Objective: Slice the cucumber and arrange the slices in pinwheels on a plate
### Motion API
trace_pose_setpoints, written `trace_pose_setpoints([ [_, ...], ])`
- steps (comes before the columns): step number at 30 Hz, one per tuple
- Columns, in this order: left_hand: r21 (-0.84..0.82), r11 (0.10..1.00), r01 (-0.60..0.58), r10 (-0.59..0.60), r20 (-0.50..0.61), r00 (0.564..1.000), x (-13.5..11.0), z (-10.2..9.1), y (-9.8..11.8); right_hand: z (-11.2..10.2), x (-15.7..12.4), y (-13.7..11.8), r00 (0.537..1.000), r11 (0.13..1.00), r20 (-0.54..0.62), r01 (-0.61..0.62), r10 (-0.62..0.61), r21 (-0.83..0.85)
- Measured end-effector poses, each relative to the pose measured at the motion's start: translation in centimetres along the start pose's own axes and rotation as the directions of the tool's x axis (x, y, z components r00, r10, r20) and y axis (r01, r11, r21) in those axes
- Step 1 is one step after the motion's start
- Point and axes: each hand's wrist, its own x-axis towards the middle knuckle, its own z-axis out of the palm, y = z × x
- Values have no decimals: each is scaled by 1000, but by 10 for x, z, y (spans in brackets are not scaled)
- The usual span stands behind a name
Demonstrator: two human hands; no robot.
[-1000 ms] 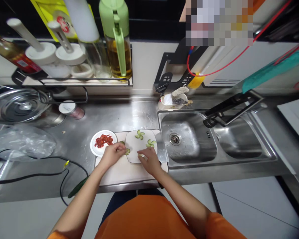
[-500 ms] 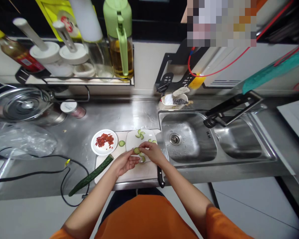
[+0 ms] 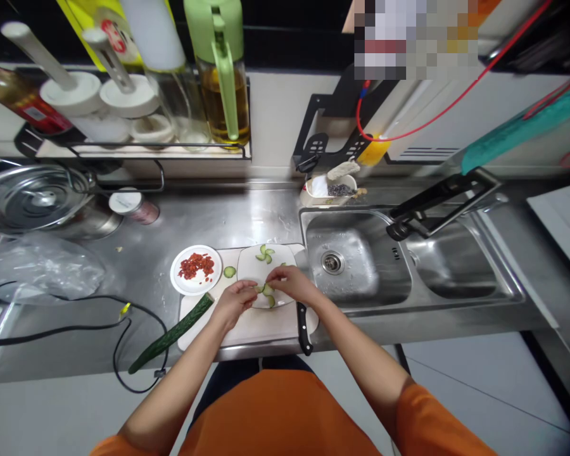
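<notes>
My left hand (image 3: 234, 300) and my right hand (image 3: 292, 284) meet over the near edge of a square white plate (image 3: 251, 266), fingertips pinched on cucumber slices (image 3: 266, 290) laid there. A second cluster of cucumber slices (image 3: 266, 253) lies at the plate's far side. One loose cucumber slice (image 3: 229, 272) rests on the white cutting board (image 3: 247, 324) left of the plate. A long cucumber (image 3: 171, 334) lies across the board's left corner. A black-handled knife (image 3: 303, 325) lies on the board's right side.
A small round plate of chopped red chili (image 3: 196, 268) sits left of the board. A double sink (image 3: 361, 259) is on the right. A pot lid (image 3: 33, 201), plastic bag (image 3: 38, 269), black cable (image 3: 76, 329) and bottle rack (image 3: 137, 95) fill the left.
My left hand came off the loose slice at the plate's left and joined my right hand over the plate's near edge. The cucumber and knife became visible.
</notes>
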Motion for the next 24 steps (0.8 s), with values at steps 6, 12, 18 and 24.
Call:
trace_pose_setpoints([
  [6, 423, 884, -201, 248, -59, 967, 3, -2, -21, 2, 4, 7, 995, 951, 70, -41, 65, -305],
  [12, 675, 683, -279, 407, -34, 913, 0, 2, -36, 0, 7, -2, 982, 800, 125, -40, 142, -599],
  [18, 820, 465, -334, 487, 78, 870, -1, 3, -43, 2, 9, -6, 969, 696, 183, 15, 167, -718],
  [24, 889, 255, -381, 536, 199, 821, 5, -2, -53, 3, 10, -5, 954, 675, 240, 56, 182, -736],
])
